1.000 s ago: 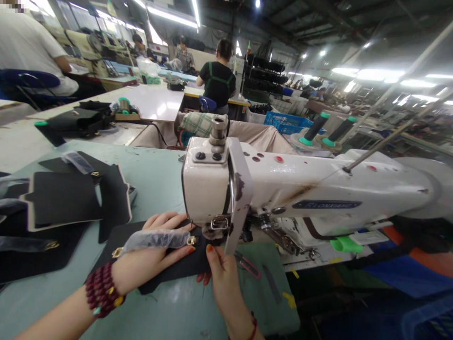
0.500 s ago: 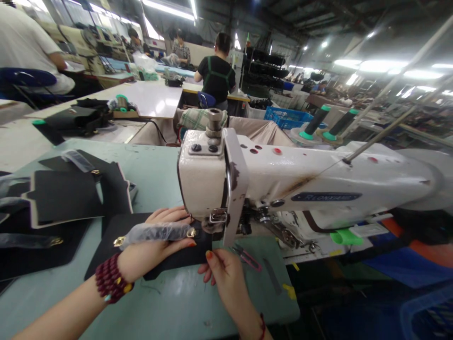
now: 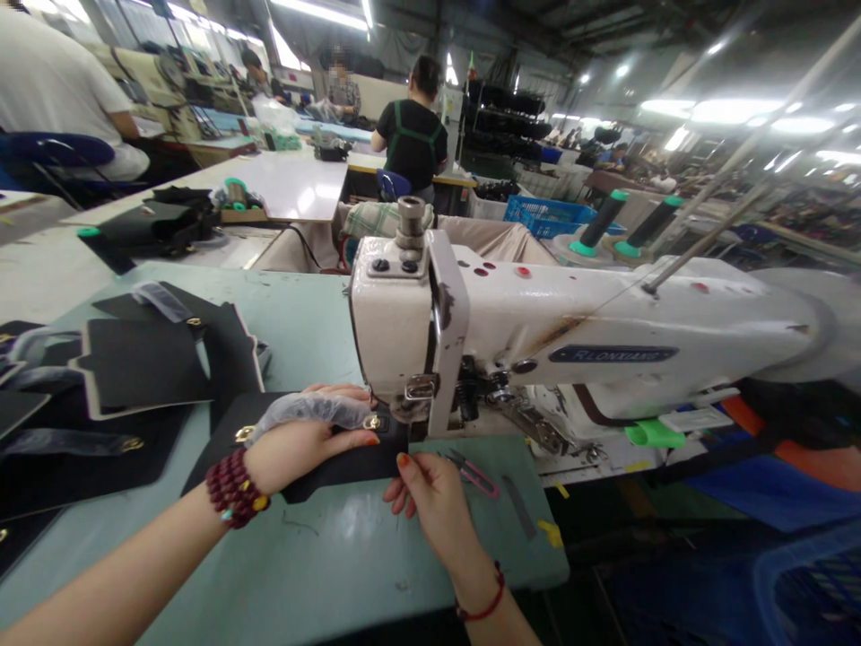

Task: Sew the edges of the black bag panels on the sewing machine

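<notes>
A black bag panel lies under the head of a white sewing machine, its right part close to the presser area. Across it arches a carrying handle wrapped in clear plastic, with gold-coloured fittings at both ends. My left hand passes under the handle and rests flat on the panel, fingers stretched out, their tips partly hidden by the machine head. At the panel's near right corner, my right hand pinches the edge between thumb and curled fingers. The needle and stitching spot are hidden.
More black panels with wrapped handles are piled on the green tabletop at left. Pink-handled snips lie right of my right hand. Thread cones stand behind the machine. Co-workers sit further back, one in a black top.
The whole view has shifted slightly, with the tabletop things appearing a little further right. Both hands keep their places on the panel, and the panel shows hardly any movement under the machine.
</notes>
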`<action>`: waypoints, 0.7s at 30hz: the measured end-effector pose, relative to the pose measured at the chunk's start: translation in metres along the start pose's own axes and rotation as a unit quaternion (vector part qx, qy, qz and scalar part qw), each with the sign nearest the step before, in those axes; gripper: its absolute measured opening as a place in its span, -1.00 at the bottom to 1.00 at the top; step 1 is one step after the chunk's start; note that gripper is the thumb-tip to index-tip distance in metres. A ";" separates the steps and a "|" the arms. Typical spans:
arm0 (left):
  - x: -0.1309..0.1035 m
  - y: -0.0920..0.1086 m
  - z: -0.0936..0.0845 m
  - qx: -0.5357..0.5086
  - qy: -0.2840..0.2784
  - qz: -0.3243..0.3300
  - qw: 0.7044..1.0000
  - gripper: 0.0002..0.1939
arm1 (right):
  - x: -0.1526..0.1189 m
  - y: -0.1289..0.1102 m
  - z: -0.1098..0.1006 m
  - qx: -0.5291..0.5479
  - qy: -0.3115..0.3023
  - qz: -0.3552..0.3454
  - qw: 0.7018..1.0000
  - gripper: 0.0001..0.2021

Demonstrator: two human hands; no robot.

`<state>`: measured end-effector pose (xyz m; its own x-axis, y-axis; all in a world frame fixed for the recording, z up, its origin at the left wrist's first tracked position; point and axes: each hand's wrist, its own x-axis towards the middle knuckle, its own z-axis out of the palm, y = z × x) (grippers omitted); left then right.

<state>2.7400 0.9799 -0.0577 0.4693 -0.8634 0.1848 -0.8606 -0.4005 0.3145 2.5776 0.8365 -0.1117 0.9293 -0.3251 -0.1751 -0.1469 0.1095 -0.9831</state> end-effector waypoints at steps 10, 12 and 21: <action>0.002 0.002 -0.004 0.028 -0.013 0.020 0.999 -0.58 | 0.000 0.006 0.005 0.003 0.031 -0.012 0.999 -0.44; 0.004 0.002 -0.004 0.030 -0.022 0.041 0.998 -0.55 | 0.001 0.007 0.007 0.018 0.039 -0.004 0.999 -0.44; 0.015 0.013 -0.013 0.015 -0.078 0.038 0.996 -0.63 | 0.001 0.010 0.011 0.048 0.056 0.009 0.997 -0.43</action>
<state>2.7389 0.9655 -0.0388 0.3676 -0.9280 0.0603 -0.8993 -0.3381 0.2774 2.5813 0.8478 -0.1207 0.8823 -0.4244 -0.2035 -0.1257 0.2043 -0.9708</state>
